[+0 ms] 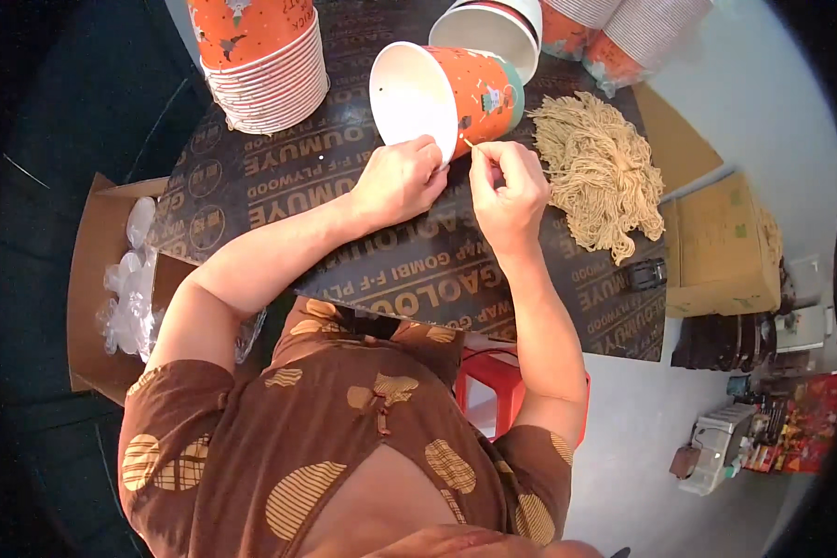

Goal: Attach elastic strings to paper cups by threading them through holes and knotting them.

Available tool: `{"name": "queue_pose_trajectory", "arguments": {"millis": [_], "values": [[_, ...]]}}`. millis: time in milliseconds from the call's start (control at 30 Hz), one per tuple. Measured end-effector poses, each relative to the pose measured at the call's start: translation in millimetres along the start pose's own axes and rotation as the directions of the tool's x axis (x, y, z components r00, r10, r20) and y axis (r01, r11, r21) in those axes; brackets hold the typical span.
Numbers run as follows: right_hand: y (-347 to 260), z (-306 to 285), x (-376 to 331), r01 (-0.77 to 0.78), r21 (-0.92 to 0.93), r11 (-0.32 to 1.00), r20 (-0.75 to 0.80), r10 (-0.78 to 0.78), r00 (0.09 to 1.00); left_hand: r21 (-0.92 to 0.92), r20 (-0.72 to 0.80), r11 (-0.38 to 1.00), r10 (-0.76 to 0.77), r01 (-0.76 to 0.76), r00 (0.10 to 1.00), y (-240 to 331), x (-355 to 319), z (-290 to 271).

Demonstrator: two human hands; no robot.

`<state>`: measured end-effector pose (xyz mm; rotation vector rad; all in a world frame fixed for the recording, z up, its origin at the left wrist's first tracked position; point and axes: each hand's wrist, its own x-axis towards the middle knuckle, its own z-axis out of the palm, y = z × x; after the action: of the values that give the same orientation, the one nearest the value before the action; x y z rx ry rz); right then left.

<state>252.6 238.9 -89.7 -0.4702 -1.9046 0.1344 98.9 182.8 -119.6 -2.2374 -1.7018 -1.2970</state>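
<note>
At the left edge of the frame an open cardboard box [93,279] holds clear plastic pieces [130,279], and in the upper left a stack of orange paper cups [265,65] stands on the dark plywood board [418,270]. At upper centre the left hand [395,181] grips the rim of an orange paper bucket [446,93] lying on its side, mouth facing left. Just right of it the right hand [507,191] pinches a thin tan string [468,144] at the bucket's rim, with a heap of tan strings [600,172] on the board further right.
</note>
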Motion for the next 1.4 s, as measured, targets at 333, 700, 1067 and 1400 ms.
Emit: {"name": "queue_pose_trajectory", "arguments": {"millis": [333, 700, 1067, 1400], "values": [[0.6, 0.1, -1.2, -0.014, -0.003, 1.000, 0.018, 0.014, 1.000, 0.040, 0.045, 0.999, 0.013, -0.015, 0.999, 1.5, -1.2, -0.1], [-1.9, -1.3, -0.3, -0.029, -0.002, 1.000, 0.051, 0.029, 0.998, 0.019, -0.022, 0.996, 0.086, -0.086, 0.996, 0.8, -1.9, 3.2], [0.4, 1.7, -3.9, 0.033, -0.081, 0.996, 0.069, -0.028, 0.997, 0.063, -0.008, 0.991, 0.120, -0.120, 0.993, 2.6, -2.1, 9.4], [-4.6, 14.9, -12.5, 0.066, -0.234, 0.970, 0.057, -0.054, 0.997, 0.350, 0.076, 0.925, 0.129, -0.148, 0.989, 8.5, -0.5, 21.7]]}}
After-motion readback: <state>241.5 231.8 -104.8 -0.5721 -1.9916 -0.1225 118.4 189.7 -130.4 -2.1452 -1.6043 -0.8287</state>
